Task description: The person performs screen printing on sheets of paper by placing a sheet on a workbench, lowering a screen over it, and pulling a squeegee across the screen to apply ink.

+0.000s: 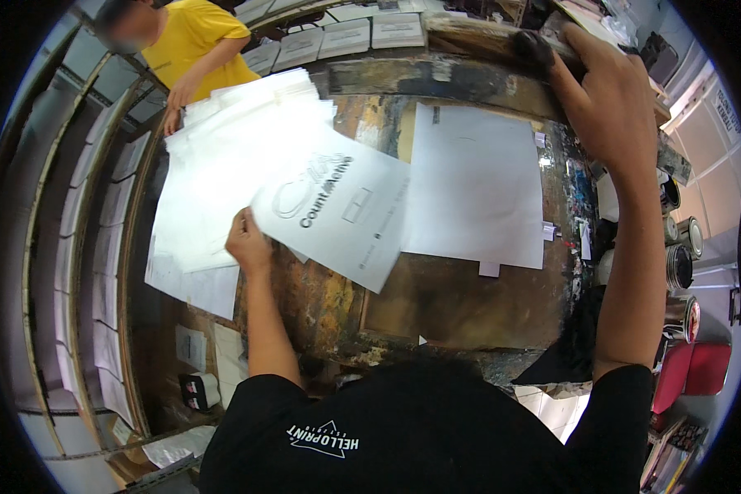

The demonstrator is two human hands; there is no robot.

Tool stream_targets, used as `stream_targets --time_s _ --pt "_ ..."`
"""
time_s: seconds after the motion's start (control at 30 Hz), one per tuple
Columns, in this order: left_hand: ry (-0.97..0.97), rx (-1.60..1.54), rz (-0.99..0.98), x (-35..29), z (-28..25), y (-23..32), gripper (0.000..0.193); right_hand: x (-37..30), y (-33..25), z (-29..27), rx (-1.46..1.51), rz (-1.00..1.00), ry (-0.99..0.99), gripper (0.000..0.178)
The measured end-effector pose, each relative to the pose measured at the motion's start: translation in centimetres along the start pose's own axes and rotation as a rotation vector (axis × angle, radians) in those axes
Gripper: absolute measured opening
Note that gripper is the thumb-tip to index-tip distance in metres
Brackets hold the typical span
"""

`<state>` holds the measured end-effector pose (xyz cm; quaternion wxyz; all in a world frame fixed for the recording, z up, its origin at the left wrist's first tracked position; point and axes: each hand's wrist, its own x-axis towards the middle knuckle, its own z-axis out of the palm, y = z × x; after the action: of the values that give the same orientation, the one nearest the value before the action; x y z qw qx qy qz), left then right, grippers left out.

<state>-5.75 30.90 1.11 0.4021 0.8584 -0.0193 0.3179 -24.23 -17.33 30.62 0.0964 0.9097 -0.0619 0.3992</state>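
My left hand [249, 240] pinches the left edge of a white printed paper sheet [346, 226], which carries grey and black print. This sheet is tilted across the gap between a large pile of white paper [214, 173] and another white sheet [477, 189]. That second sheet lies on the stained work table [469, 305], with small pale tabs at its edges. At the far right my right hand [608, 103] is closed over a worn, paint-stained wooden bar [477, 39], its thumb beside a dark knob [533, 51]. Some of its fingertips are hidden behind the bar.
A person in a yellow shirt [193, 41] stands at the far left, a hand by the paper pile. Racks [74, 239] with stacked paper line the left. Paint cans [679, 267] and a red chair [704, 368] stand right. More paper stacks [346, 37] lie behind.
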Motion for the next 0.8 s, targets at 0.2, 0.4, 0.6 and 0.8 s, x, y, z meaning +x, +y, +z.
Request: stream_targets --time_s 0.2,0.4,0.6,0.8 --pt "0.146 0.349 0.012 6.4 -8.4 -8.1 0.034 -1.0 -0.6 -0.6 0.057 0.035 -0.072 0.048" --pt "0.124 0.323 0.358 5.8 -3.9 0.9 0.061 -1.6 -1.0 -0.6 -0.004 0.037 -0.082 0.048" --pt "-0.869 0.505 0.478 -8.3 11.0 13.2 0.134 0.9 -1.2 -1.8 0.134 0.095 -0.216 0.048" --pt "-1.023 0.218 0.798 -17.1 12.1 21.3 0.137 0.6 -1.6 -3.0 0.102 0.085 -0.192 0.056"
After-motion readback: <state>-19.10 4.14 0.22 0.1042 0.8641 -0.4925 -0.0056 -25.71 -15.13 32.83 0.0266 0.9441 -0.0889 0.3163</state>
